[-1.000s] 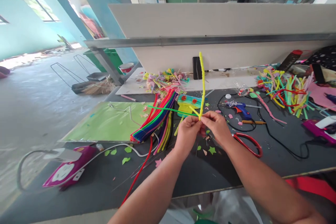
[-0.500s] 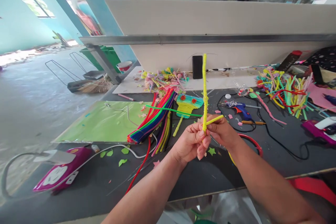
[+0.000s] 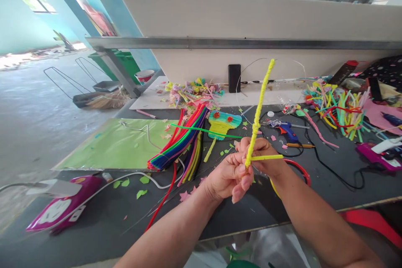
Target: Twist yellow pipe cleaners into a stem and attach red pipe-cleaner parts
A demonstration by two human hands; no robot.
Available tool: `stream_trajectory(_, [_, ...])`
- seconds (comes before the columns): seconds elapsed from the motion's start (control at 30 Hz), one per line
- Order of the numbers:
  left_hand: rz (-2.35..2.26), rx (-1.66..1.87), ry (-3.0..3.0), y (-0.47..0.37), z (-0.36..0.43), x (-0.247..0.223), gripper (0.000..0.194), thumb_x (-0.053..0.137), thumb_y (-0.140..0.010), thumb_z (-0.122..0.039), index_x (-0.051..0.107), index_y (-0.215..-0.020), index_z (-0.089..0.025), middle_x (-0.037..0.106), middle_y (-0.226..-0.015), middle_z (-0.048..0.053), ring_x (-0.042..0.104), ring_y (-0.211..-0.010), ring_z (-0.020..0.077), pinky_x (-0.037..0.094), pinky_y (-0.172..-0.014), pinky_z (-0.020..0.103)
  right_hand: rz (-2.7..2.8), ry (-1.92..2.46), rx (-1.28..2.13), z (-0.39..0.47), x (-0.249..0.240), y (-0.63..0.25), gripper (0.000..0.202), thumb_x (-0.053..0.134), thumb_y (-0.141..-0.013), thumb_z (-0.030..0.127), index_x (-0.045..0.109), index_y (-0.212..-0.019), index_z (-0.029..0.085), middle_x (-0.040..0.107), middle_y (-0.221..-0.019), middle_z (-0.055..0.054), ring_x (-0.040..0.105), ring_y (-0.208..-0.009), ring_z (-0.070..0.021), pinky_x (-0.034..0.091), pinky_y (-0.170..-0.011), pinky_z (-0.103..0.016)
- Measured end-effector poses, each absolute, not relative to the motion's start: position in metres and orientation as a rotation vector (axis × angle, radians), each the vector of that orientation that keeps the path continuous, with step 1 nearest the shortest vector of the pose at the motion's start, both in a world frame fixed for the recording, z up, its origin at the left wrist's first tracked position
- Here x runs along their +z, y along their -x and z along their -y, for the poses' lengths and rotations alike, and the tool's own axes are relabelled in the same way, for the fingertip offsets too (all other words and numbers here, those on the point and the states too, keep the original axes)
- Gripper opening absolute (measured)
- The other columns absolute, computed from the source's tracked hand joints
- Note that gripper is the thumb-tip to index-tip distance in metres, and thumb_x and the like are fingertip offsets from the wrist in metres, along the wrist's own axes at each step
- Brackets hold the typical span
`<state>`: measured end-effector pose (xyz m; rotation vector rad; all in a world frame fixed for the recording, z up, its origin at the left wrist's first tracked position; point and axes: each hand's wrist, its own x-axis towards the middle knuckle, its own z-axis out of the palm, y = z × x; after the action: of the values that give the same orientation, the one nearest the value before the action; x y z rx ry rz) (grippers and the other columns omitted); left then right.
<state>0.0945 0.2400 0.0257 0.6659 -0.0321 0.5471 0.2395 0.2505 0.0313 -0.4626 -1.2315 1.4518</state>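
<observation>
Bright yellow along the fuzzy pipe-cleaner stem (image 3: 259, 109), with the same yellow on its thin side piece (image 3: 269, 157). Turquoise above yellow, plus two red-orange spots, for the craft cutout (image 3: 220, 124). Stripes of red, pink, green and deep blue through the pipe-cleaner bundle (image 3: 180, 142). Pale green for the wrapped sheet (image 3: 97, 146); dark grey for the tabletop (image 3: 333, 192). Blue with an orange trigger on the glue gun (image 3: 289, 133). Plain black for the phone (image 3: 234, 78). Magenta and white on the left-hand power strip (image 3: 89, 182). Pale dots over black on the fabric (image 3: 383, 69).
</observation>
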Motion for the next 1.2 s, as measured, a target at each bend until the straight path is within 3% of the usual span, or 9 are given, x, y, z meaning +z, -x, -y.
stream_trajectory(0.3, [0.049,0.549,-0.654,-0.096,-0.238,0.025,0.015,0.067,-0.077,-0.026,0.062,-0.078,-0.012,0.061,-0.054,0.001,0.044,-0.026,0.0069,0.038,-0.026,0.016,1.233,0.463,1.435,-0.249,0.033,-0.241,0.013,0.082,-0.062,0.035,0.074,-0.066,0.024,0.055,-0.070,-0.001,0.051,-0.069,-0.0135,0.045,-0.063,-0.030])
stream_trajectory(0.77, [0.077,0.545,-0.612,-0.098,-0.236,0.024,0.011,0.067,-0.077,-0.022,0.063,-0.079,-0.011,0.064,-0.056,0.002,0.048,-0.028,0.0082,0.041,-0.026,0.017,1.279,0.442,1.443,-0.250,0.033,-0.243,0.007,0.081,-0.064,0.025,0.075,-0.066,0.026,0.055,-0.071,0.000,0.053,-0.068,-0.0128,0.044,-0.066,-0.031])
stream_trajectory(1.2, [-0.123,0.697,-0.713,-0.101,-0.238,0.027,0.019,0.066,-0.078,-0.024,0.051,-0.081,-0.013,0.066,-0.058,0.002,0.055,-0.032,0.0123,0.045,-0.029,0.019,1.427,0.510,1.242,-0.252,0.035,-0.252,0.006,0.076,-0.072,0.028,0.072,-0.072,0.023,0.052,-0.069,0.000,0.050,-0.068,-0.0142,0.043,-0.064,-0.031])
